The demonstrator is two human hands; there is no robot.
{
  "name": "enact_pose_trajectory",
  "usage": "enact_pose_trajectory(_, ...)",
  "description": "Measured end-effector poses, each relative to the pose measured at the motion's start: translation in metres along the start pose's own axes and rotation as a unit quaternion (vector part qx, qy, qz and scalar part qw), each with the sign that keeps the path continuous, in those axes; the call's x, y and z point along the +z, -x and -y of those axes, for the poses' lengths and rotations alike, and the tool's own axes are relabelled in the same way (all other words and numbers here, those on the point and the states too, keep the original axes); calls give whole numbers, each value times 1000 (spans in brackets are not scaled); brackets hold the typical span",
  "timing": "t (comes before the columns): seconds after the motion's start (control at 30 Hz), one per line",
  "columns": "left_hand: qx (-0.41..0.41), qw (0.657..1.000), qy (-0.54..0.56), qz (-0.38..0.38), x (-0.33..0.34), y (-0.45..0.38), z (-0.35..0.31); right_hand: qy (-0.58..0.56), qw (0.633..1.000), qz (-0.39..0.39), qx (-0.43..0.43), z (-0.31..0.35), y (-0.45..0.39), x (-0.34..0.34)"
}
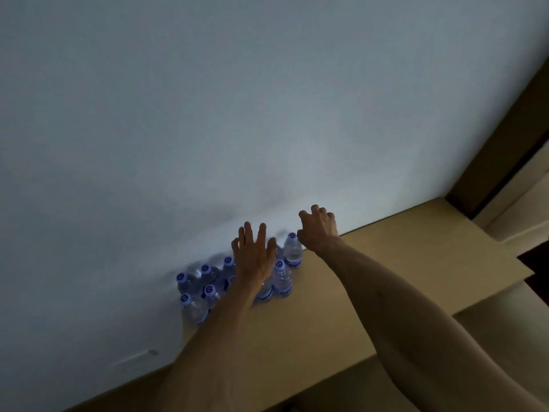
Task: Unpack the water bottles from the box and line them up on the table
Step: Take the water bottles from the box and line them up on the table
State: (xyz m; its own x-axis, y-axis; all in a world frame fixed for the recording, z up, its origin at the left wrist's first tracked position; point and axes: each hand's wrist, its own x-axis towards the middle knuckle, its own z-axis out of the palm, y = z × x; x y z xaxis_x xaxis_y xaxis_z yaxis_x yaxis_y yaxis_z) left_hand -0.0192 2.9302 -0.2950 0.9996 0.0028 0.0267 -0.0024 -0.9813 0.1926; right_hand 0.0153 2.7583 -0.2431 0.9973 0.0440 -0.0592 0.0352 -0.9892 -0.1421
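Water bottles (237, 281) upright, clustered against wall (208, 114) at bench (386, 278) back edge. Left hand (252, 257) flat, fingers straight, above cluster. Right hand (319, 230) loosely curled, empty, beside rightmost bottle (293, 251). Bare bench surface rightward.

Small clear plastic water bottles with blue-marked white caps (208, 288) clustered lower centre of frame, upright on tan table (386, 278), against pale wall (237, 114) behind. My left hand (252, 257) over cluster; my right hand (319, 230) just right of rightmost bottle (292, 251).
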Motion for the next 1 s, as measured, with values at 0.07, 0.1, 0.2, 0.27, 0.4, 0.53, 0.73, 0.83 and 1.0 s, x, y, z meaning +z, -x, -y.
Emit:
enact_pose_trajectory(0.07,8,1000,4,-3,-4,1,-24,-4,1000,-17,24,-31,11,-15)
enact_pose_trajectory(0.1,9,1000,4,-5,-5,2,-35,-5,999,-24,35,-46,16,-22)
enact_pose_trajectory(0.2,17,1000,-6,-2,-8,12,-86,-2,996,-51,74,-104,42,-44)
enact_pose_trajectory(0.27,21,1000,4,5,-6,23,-122,6,993,-65,97,-143,62,-55)
enact_pose_trajectory(0.4,51,998,17,43,9,52,-210,18,985,-88,145,-232,118,-76)
enact_pose_trajectory(0.53,89,993,9,71,21,81,-309,17,975,-88,203,-328,177,-98)
enact_pose_trajectory(0.73,190,977,24,88,35,119,-463,-1,941,-109,322,-466,266,-119)
enact_pose_trajectory(0.83,233,967,37,100,45,133,-534,-8,919,-123,375,-526,310,-127)
enact_pose_trajectory(1.0,333,936,29,110,72,162,-643,-7,877,-123,464,-619,373,-124)
